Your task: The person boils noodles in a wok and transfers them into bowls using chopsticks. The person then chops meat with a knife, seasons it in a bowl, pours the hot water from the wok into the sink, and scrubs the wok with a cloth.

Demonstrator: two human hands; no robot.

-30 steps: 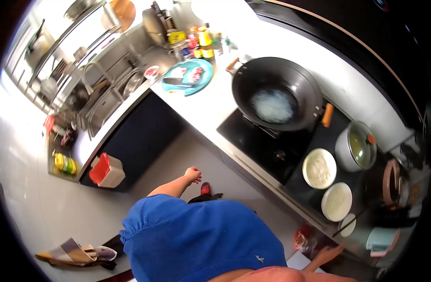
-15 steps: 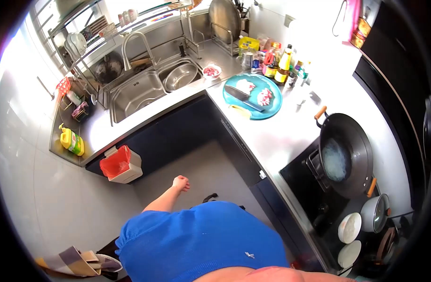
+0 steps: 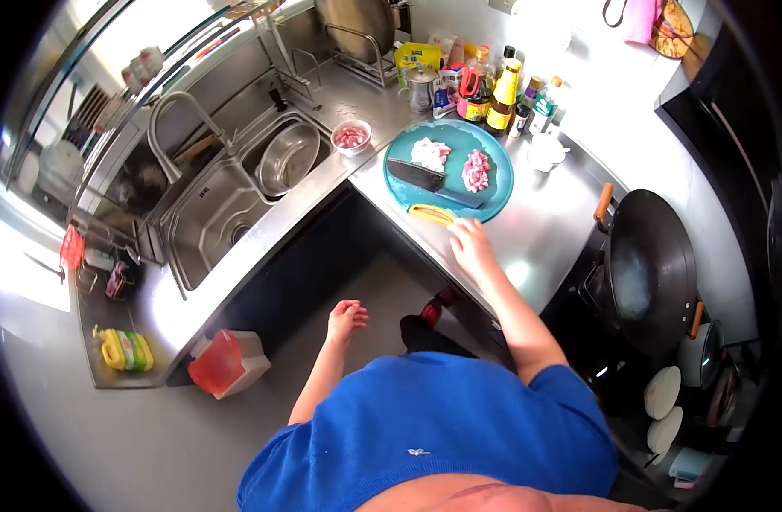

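Note:
My right hand (image 3: 474, 247) is at the near edge of the round green cutting board (image 3: 446, 189), beside its yellow handle (image 3: 432, 213). Its fingers are stretched out and hold nothing; whether they touch the board I cannot tell. A kitchen knife (image 3: 418, 175) with a dark blade and blue handle lies across the board. Behind it sits a pile of whitish chopped pieces (image 3: 431, 154), with a pile of diced pink meat (image 3: 475, 171) to the right. My left hand (image 3: 347, 320) hangs over the floor, loosely curled, fingers apart, with nothing in it.
A bowl of pink meat (image 3: 351, 136) stands between board and sink (image 3: 205, 235). Bottles (image 3: 502, 98) line the back. To the right, a steaming wok (image 3: 651, 264) sits on the stove, near white bowls (image 3: 662, 392). A red-lined bin (image 3: 229, 364) hangs at lower left.
My right arm has come into view, its hand at the board's near edge. My left hand has loosened from a more closed shape. The view has shifted, with my body nearer the counter.

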